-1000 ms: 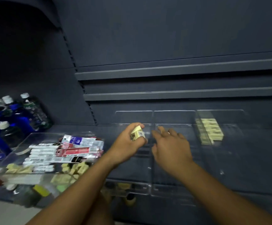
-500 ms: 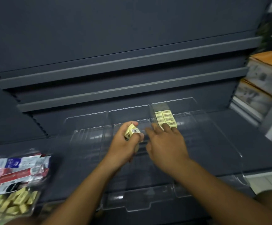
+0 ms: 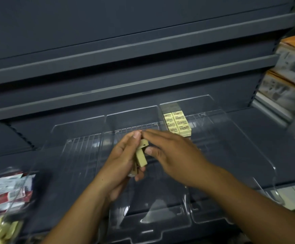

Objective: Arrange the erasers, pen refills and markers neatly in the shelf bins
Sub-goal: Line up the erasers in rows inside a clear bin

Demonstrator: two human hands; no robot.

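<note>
**A:** Where are the erasers (image 3: 141, 156)?

**B:** Stacked in the left hand (image 3: 123, 161), fingers curled round them. The right hand (image 3: 174, 155) touches the top one. Whether it grips, I can't tell.

**A:** Best approach?

**B:** Probably one at a time, each set flush against the row (image 3: 177, 124) in the right bin (image 3: 217, 147).

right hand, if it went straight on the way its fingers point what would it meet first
The erasers gripped in the left hand. The right hand points left straight at them, seemingly almost touching.
</note>
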